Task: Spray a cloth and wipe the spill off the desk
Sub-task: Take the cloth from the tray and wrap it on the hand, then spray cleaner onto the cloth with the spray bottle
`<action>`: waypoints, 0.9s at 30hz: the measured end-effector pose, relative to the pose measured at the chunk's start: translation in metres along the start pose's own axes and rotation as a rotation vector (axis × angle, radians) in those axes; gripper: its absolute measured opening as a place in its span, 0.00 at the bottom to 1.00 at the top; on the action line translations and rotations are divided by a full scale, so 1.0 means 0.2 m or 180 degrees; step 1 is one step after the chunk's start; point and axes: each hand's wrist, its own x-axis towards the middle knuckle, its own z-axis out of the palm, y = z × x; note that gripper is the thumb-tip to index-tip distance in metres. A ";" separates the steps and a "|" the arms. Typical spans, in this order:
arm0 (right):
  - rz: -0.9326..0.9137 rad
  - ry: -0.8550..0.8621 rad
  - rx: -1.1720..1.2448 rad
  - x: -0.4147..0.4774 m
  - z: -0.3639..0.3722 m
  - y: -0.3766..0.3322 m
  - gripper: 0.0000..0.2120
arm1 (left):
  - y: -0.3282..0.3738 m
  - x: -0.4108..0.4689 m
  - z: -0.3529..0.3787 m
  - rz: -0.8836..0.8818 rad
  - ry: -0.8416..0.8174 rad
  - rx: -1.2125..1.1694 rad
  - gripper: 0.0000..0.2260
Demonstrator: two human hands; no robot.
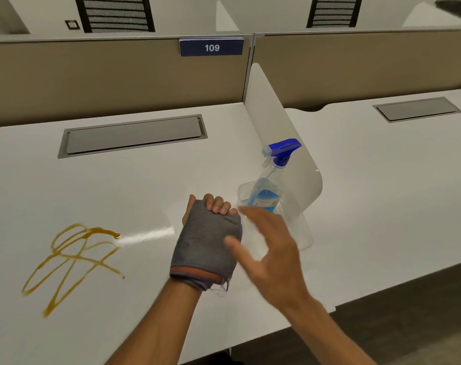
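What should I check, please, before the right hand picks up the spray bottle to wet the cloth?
1. Cloth held in the left hand: ok, draped over it, fingers curled on top.
2. Right hand free: ok, open and empty, blurred.
3. Spray bottle reachable: ok, upright in a clear container, just beyond the right hand.
4. Liquid in bottle: ok, blue liquid shows.
5. Nozzle direction: ok, faces left toward the cloth.
6. Spill wiped: not ok, brown streaks remain on the desk.

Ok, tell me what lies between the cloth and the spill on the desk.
Nothing: in the head view the stretch of white desk between the grey cloth in the left hand and the brown spill is bare, showing only glare.
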 end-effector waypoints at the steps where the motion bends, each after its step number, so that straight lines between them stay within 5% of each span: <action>1: 0.0243 0.0229 0.0160 0.04 -0.03 0.06 0.26 | 0.01 0.00 0.01 0.0007 0.0004 -0.0061 0.35; 5: 0.0964 0.0873 0.0353 0.25 -0.10 0.31 0.29 | 0.02 0.02 0.04 0.0001 0.0026 -0.0324 0.31; 10: 0.1352 0.0499 0.0822 0.53 -0.11 0.54 0.33 | 0.03 0.01 0.06 -0.0007 0.0214 -0.0344 0.29; 17: 0.1024 -0.0274 0.1281 0.76 -0.12 0.59 0.15 | 0.09 -0.02 0.06 -0.0080 0.0313 -0.0355 0.27; 21: 0.0706 -0.0108 0.1045 0.78 -0.13 0.54 0.12 | 0.15 -0.04 0.05 -0.0053 0.0217 -0.0305 0.25; 27: 0.0027 -0.0089 0.1811 0.78 -0.31 0.22 0.11 | 0.25 -0.04 0.04 0.0022 0.0103 -0.0389 0.25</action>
